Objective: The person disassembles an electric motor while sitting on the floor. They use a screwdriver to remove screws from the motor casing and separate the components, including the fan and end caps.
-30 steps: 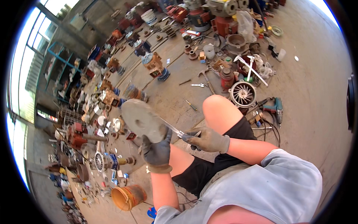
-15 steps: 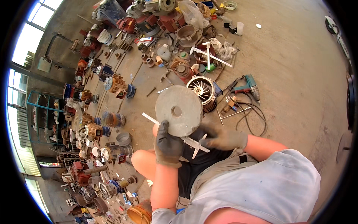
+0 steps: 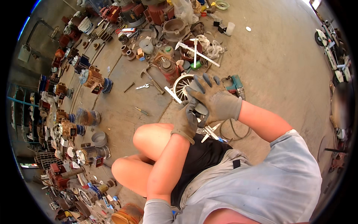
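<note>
My left hand (image 3: 185,118), in a grey-and-tan work glove, is closed on a grey stone-like disc (image 3: 201,108), resembling a grinding wheel, together with a vernier caliper (image 3: 211,133). The caliper runs under the hand: its beam end sticks out at the upper left, its jaws at the lower right. Across the disc's face lies my gloved right hand (image 3: 219,100), fingers stretched and spread, covering most of it and its centre hole. Just behind the disc stands an open motor housing (image 3: 180,89) with radial fins, partly hidden.
Beyond the hands, two calipers (image 3: 195,54) lie across a reddish pot. A green power drill (image 3: 235,86) rests at the right with its cable. Left on the floor are a hammer (image 3: 152,80), a wrench (image 3: 142,86) and a screwdriver (image 3: 141,111). Several motors (image 3: 95,80) line the left.
The disc has tilted and is now mostly covered. My right hand has moved up from beside the caliper jaws onto the disc's face. The view has shifted right.
</note>
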Available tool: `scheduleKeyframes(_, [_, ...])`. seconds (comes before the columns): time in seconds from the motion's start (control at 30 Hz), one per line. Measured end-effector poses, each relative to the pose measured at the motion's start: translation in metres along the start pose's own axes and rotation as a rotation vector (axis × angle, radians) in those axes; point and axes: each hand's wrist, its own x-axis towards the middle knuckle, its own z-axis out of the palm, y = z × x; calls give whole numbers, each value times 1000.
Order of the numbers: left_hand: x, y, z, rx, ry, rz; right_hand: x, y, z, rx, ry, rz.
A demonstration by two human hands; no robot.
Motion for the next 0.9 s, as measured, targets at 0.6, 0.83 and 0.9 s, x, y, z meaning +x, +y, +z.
scheduleKeyframes(0.6, [10,45,-53,-180,415,220,73,27,56,37,64,47])
scheduleKeyframes(0.83, [-61,152,-66,-134,376,634,71,22,78,-69,70,8])
scheduleKeyframes(0.9, [-104,185,-60,-13,387,755,76,22,82,-62,83,-3])
